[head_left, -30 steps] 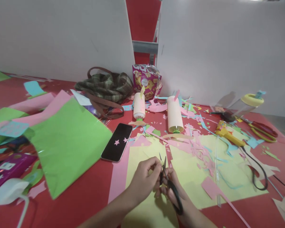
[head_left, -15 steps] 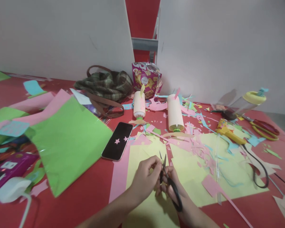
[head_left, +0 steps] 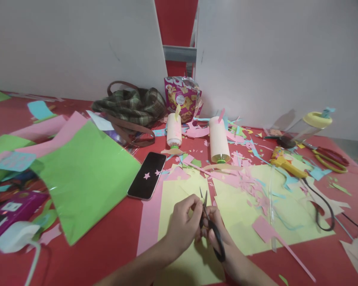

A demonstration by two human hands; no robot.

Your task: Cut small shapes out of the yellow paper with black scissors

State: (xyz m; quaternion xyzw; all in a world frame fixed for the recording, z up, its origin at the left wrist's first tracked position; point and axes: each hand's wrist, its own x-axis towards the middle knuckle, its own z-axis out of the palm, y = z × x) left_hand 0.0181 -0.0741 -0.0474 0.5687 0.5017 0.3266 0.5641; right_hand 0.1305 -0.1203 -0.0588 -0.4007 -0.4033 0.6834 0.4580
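My right hand [head_left: 219, 234] is closed around the black scissors [head_left: 211, 226], whose blades point up and away from me, slightly apart. My left hand [head_left: 185, 224] is pinched at the blades, its fingers closed on a small piece I cannot make out. Both hands hover over a yellow sheet [head_left: 181, 194] lying on a pink sheet [head_left: 149, 222] on the red table. A black phone [head_left: 147, 175] with two pink stars on it lies just left of the yellow sheet.
Two paper-wrapped bottles [head_left: 174, 131] [head_left: 218, 139] lie behind the sheets among several scraps. A plaid bag [head_left: 129, 105] and a snack packet [head_left: 182, 95] stand at the white wall. A green sheet [head_left: 86, 174] lies left; a yellow glue gun [head_left: 286, 167] and red scissors [head_left: 331, 159] lie right.
The hands and scissors stay together in the same pose; the view has tilted slightly, so everything sits a little higher in the picture.
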